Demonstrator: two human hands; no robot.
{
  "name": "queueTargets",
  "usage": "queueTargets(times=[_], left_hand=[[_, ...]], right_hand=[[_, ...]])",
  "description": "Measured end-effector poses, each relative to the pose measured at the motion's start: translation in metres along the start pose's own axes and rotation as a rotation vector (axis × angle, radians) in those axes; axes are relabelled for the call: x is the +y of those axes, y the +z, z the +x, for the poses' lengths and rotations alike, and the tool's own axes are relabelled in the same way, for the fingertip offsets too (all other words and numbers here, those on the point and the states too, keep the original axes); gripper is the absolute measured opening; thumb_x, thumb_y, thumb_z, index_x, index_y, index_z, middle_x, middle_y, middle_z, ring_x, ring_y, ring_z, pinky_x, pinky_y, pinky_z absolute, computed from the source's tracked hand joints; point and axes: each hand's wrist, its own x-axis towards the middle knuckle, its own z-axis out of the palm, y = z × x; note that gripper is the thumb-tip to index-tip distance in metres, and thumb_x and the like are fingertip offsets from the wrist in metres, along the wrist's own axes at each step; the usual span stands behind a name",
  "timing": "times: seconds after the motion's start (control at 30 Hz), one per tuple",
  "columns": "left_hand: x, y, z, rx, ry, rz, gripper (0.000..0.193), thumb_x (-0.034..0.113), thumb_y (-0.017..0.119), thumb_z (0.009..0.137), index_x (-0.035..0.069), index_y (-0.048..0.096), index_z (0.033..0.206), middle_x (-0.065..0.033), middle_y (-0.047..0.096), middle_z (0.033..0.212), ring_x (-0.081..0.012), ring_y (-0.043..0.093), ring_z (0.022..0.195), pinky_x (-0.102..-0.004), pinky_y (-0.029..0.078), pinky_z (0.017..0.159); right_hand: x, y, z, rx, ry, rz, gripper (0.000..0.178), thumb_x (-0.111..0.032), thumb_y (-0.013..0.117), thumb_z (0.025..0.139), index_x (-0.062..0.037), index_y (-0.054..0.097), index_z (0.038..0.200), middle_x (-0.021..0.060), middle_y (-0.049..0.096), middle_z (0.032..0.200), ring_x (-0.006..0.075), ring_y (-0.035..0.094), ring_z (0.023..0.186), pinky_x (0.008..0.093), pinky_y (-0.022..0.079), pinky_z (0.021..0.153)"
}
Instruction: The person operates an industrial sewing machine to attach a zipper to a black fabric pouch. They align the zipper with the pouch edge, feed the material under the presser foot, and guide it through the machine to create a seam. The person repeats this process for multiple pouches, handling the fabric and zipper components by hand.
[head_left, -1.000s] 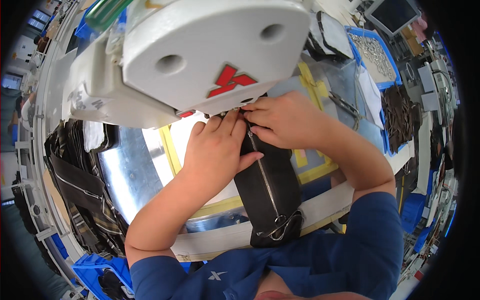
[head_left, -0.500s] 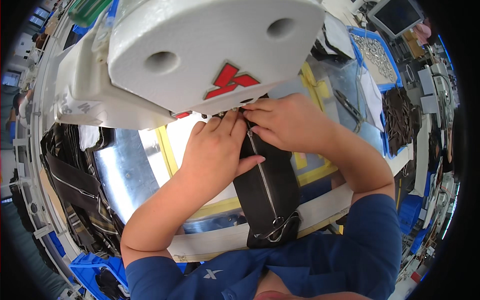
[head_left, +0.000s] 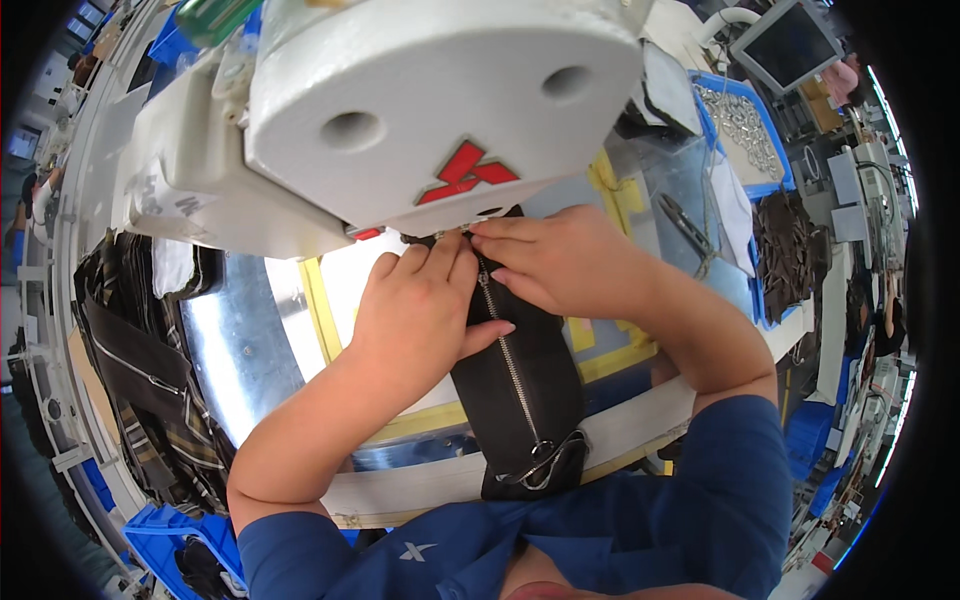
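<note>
Your left hand (head_left: 415, 315) and right hand (head_left: 560, 270) sit side by side on the zippered pouch (head_left: 520, 385), which lies on the worktop (head_left: 250, 340) just before the sewing machine head (head_left: 400, 110). The zipper (head_left: 508, 355) runs between your hands toward you. A pile of straps (head_left: 140, 380) lies to your left, and a bin of metal parts (head_left: 745, 125) sits behind on your right, scissors (head_left: 690, 225) before it.
</note>
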Motion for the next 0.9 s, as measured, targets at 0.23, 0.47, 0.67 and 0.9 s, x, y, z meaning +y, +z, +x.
queueTargets(times=[0.23, 0.47, 0.67, 0.9], left_hand=[[0.001, -0.004, 0.002, 0.025, 0.011, 0.005, 0.091, 0.06, 0.085, 0.076, -0.003, 0.063, 0.138, -0.0228, 0.063, 0.149, -0.0383, 0.066, 0.12, -0.0459, 0.048, 0.103], [0.013, 0.012, 0.006, 0.068, 0.098, -0.046, 0.096, 0.051, 0.092, 0.07, -0.004, 0.06, 0.143, -0.0194, 0.058, 0.156, -0.0397, 0.054, 0.141, -0.0533, 0.039, 0.116], [0.013, 0.017, 0.004, 0.103, 0.096, -0.058, 0.093, 0.05, 0.09, 0.073, -0.003, 0.061, 0.143, -0.019, 0.058, 0.155, -0.04, 0.052, 0.142, -0.053, 0.038, 0.117], [0.012, 0.022, 0.01, 0.113, 0.125, -0.06, 0.089, 0.055, 0.086, 0.078, -0.002, 0.062, 0.142, -0.0182, 0.058, 0.155, -0.0403, 0.053, 0.141, -0.0541, 0.038, 0.118]], right_hand=[[0.003, 0.01, 0.0, 0.01, 0.035, 0.029, 0.035, -0.029, 0.07, 0.098, -0.0086, 0.075, 0.126, 0.0032, 0.073, 0.137, 0.0179, 0.076, 0.108, 0.038, 0.062, 0.077], [0.01, -0.026, -0.013, -0.265, 0.121, 0.046, 0.032, -0.029, 0.071, 0.096, -0.0072, 0.075, 0.119, 0.0052, 0.073, 0.127, 0.0288, 0.075, 0.102, 0.0401, 0.063, 0.082], [0.099, -0.078, -0.06, 0.398, 0.461, 0.147, 0.024, -0.023, 0.073, 0.096, -0.008, 0.079, 0.113, 0.0122, 0.078, 0.112, 0.031, 0.076, 0.097, 0.0398, 0.061, 0.086], [0.286, -0.094, -0.187, 0.315, 1.015, -0.436, 0.022, -0.014, 0.066, 0.092, -0.0068, 0.082, 0.106, 0.0217, 0.078, 0.112, 0.0419, 0.075, 0.103, 0.0497, 0.059, 0.095]])
